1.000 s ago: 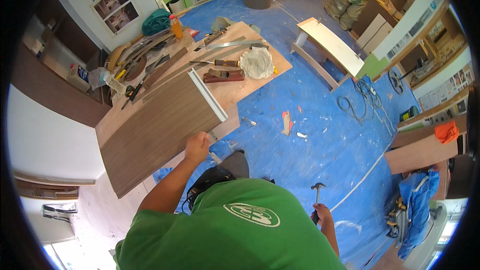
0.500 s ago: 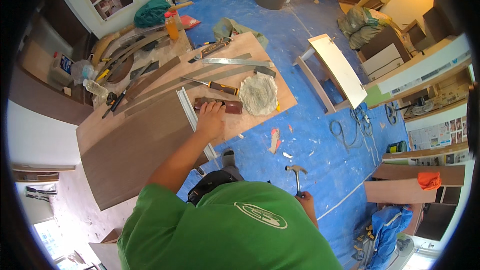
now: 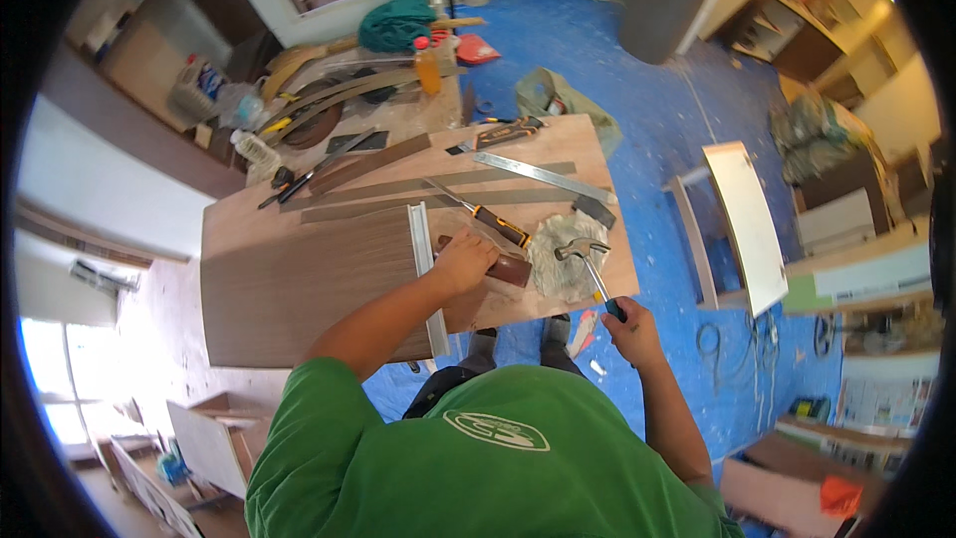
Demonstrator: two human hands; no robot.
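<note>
My left hand (image 3: 466,261) is closed over a long reddish-brown block (image 3: 510,271) on the wooden worktop (image 3: 239,224). A claw hammer (image 3: 597,277) is gripped by the lower handle in my right hand (image 3: 634,331). Its head is raised above a crumpled, whitish round sheet (image 3: 548,274). Left of the block, a white grooved strip (image 3: 431,289) lies along the edge of a brown panel (image 3: 309,289). Beyond my left hand is a screwdriver (image 3: 501,226) with a black and yellow handle. A small dark block (image 3: 595,211) sits past the sheet.
Farther back on the worktop lie a metal ruler (image 3: 533,174), a utility knife (image 3: 513,134) and thin brown strips (image 3: 378,187). An orange drink bottle (image 3: 427,68) stands behind. A low white-topped frame (image 3: 745,224) and coiled cables (image 3: 732,344) rest on the blue floor covering.
My right hand has lifted the hammer from low beside my body to above the worktop's near right corner. My left hand stays on the block. The view has shifted.
</note>
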